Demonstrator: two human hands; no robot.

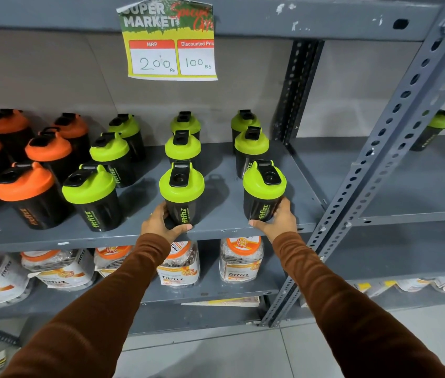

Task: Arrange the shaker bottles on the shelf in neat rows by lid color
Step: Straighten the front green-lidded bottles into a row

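Note:
Black shaker bottles stand on a grey metal shelf (215, 233). Green-lidded ones form three rows running front to back; orange-lidded ones (25, 186) fill the left side. My left hand (161, 223) grips the base of the front bottle of the middle green row (181, 186). My right hand (278, 218) grips the base of the front bottle of the right green row (263, 186). Both bottles stand upright at the shelf's front edge. The left green row's front bottle (90, 192) stands untouched beside the orange ones.
A price sign (172, 42) hangs from the shelf above. A perforated grey upright (365, 173) bounds the shelf on the right; one more green-lidded bottle (434, 129) stands beyond it. Jars with orange lids (240, 260) and pouches fill the shelf below.

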